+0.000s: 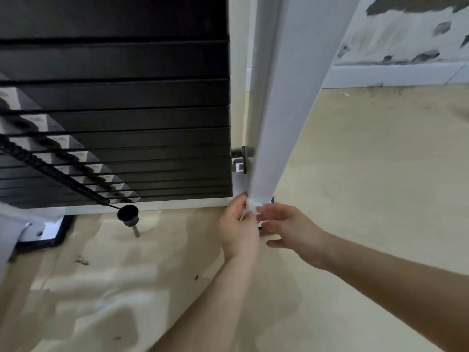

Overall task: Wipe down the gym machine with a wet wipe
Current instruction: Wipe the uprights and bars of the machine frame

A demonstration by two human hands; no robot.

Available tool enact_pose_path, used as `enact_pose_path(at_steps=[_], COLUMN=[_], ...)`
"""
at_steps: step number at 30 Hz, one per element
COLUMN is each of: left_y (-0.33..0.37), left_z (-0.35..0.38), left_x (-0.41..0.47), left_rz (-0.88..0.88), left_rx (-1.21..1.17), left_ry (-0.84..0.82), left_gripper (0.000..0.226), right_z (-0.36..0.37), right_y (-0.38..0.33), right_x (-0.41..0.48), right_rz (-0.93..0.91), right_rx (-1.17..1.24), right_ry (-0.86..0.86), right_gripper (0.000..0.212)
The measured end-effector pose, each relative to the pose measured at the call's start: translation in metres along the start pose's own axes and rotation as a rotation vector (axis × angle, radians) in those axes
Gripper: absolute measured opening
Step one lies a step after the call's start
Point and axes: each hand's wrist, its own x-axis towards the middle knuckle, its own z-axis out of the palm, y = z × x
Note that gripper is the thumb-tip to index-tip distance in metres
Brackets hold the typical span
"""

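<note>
A small, crumpled white wet wipe (253, 206) is held against the foot of the tall white metal upright post (274, 123) of the gym machine, right where the post meets the floor. The wipe is gripped by the left hand (238, 224), whose fingers are curled round it with the thumb raised against the post's bottom corner. The right hand (286, 224) is brought in from the other side; its fingers are bent with the tips at the wipe and the thumb is held apart below, so it cannot be told whether the wipe is pinched by this hand.

To the left of the post, a stack of flat black weight plates (127, 123) is enclosed by the white frame. A small black and silver bracket (241, 158) is fixed between the stack's lower right corner and the post. A black coiled cord (50, 168) is stretched across the plates, and a black-knobbed metal selector pin (128, 215) is hung from it below the stack's bottom edge. The beige floor (355, 199) is marked with a few dark spots.
</note>
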Motion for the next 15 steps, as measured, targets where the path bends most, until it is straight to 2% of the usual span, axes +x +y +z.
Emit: enact_pose_path(at_steps=[3,6,12,13,15], left_y=[0.003,0.005,-0.001,-0.004,-0.008], left_z=[0.004,0.002,-0.002,-0.002,-0.007], left_x=[-0.006,-0.004,-0.002,-0.003,-0.009], left_rz=[0.005,-0.019,-0.103,-0.136,-0.149], left_rx=[-0.030,-0.054,0.081,0.129,0.278], left_ry=[0.044,0.064,0.018,-0.031,-0.160], left_gripper=[0.043,0.039,0.050,0.046,0.016], right_z=[0.025,0.030,-0.004,-0.011,-0.022], right_y=[0.004,0.010,0.022,0.022,0.021], right_x=[0.021,0.029,0.021,0.016,0.004], right_rz=[-0.077,-0.136,-0.191,-0.212,-0.298], right_rx=[0.243,0.271,-0.057,-0.116,-0.223], right_ry=[0.145,0.252,0.250,0.210,0.122], right_gripper=[0.011,0.010,0.012,0.012,0.011])
